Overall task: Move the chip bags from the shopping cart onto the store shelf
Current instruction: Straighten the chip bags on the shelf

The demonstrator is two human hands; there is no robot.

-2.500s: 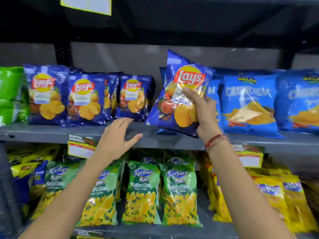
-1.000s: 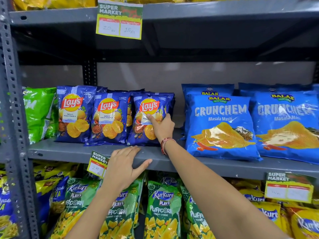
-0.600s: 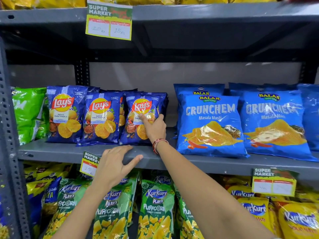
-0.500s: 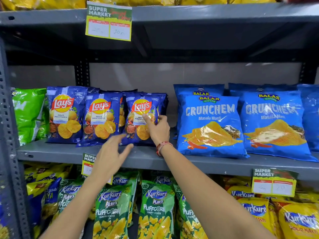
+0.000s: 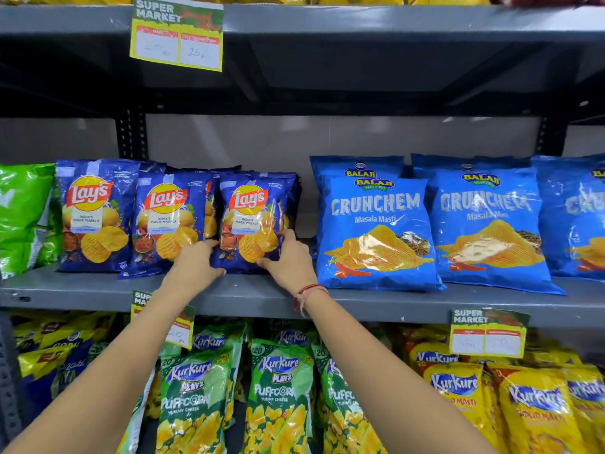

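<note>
A dark blue Lay's chip bag (image 5: pixel 253 221) stands upright on the grey middle shelf (image 5: pixel 248 294), rightmost in a row of like bags. My left hand (image 5: pixel 193 265) grips its lower left corner. My right hand (image 5: pixel 289 260), with a red thread at the wrist, grips its lower right corner. Two more Lay's bags (image 5: pixel 95 214) (image 5: pixel 168 221) stand to its left, with others behind them. The shopping cart is out of view.
Large blue Crunchem bags (image 5: pixel 376 224) stand right of a narrow gap on the same shelf; green bags (image 5: pixel 23 217) are at far left. Kurkure packs (image 5: pixel 278 394) fill the shelf below. Price tags (image 5: pixel 176 34) hang from the shelf edges. A grey upright post runs at the left.
My left hand rose from the shelf edge to the bag's lower left corner. My right hand slid down from the bag's face to its lower right corner. The bag now stands in the row.
</note>
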